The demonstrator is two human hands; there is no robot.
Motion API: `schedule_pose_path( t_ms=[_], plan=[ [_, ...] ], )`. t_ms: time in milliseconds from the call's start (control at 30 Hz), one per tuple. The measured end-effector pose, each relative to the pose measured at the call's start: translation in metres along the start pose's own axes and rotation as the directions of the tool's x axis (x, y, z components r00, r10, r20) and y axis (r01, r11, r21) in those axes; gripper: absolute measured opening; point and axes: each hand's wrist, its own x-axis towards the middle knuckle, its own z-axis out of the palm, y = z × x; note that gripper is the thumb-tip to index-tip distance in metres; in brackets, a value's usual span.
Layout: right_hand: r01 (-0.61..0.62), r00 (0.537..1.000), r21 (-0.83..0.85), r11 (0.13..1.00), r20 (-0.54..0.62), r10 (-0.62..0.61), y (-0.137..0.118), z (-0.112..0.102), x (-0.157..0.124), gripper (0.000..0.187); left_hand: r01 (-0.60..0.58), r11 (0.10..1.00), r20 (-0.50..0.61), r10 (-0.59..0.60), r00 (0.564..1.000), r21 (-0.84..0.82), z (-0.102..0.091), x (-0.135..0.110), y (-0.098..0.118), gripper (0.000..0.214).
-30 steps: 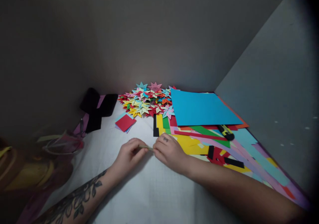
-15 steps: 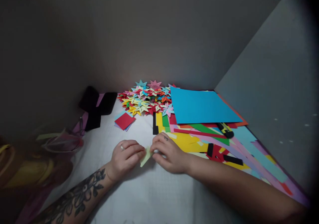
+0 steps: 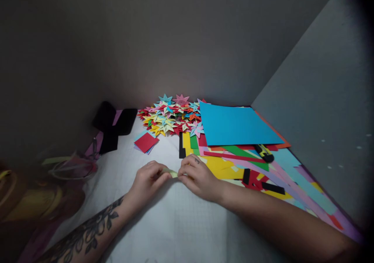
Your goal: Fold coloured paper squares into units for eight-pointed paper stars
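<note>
A small piece of pale yellow-green paper (image 3: 173, 174) is pinched between my two hands, above the white sheet (image 3: 187, 224). My left hand (image 3: 150, 179) grips its left end between thumb and fingers. At the right end, my right hand (image 3: 198, 179) has its thumb and fingertips closed on it. Most of the paper is covered by the fingers, so its folds do not show clearly. Beyond my left hand lies a small stack of paper squares (image 3: 146, 142), red on top.
Folded paper stars (image 3: 168, 117) in many colours are heaped by the wall. A large blue sheet (image 3: 239, 124) lies to their right, with a utility knife (image 3: 265, 153) at its edge and coloured scraps (image 3: 271, 169) around. A clear cup-like container (image 3: 74, 167) lies at left.
The pale paper has turned from slanting downward to nearly level and shows less between the fingers. My left hand has rolled, its thumb now nearer the right fingertips.
</note>
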Motion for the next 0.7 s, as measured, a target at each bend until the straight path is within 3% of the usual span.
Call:
schedule_pose_path(
  t_ms=[167, 367, 500, 700],
  plan=[
    [-0.215, 0.977, 0.222, 0.951, 0.039, 0.212, 0.000, 0.000, 0.003, 0.009, 0.135, 0.989, -0.003, -0.136, 0.991, -0.061, 0.004, -0.001, 0.000, 0.018],
    [-0.488, 0.868, 0.395, 0.778, 0.128, 0.480, 0.001, 0.006, 0.005, 0.007, 0.167, 0.980, 0.009, -0.167, 0.986, -0.109, 0.006, -0.001, 0.002, 0.018],
    [-0.514, 0.839, 0.489, 0.705, 0.116, 0.531, 0.002, 0.010, 0.005, 0.014, 0.190, 0.971, 0.042, -0.186, 0.982, -0.144, 0.008, 0.000, 0.004, 0.014],
    [-0.472, 0.866, 0.407, 0.782, 0.050, 0.497, -0.001, 0.014, 0.005, 0.016, 0.276, 0.929, 0.114, -0.255, 0.960, -0.245, 0.014, 0.000, 0.010, 0.018]
  ],
)
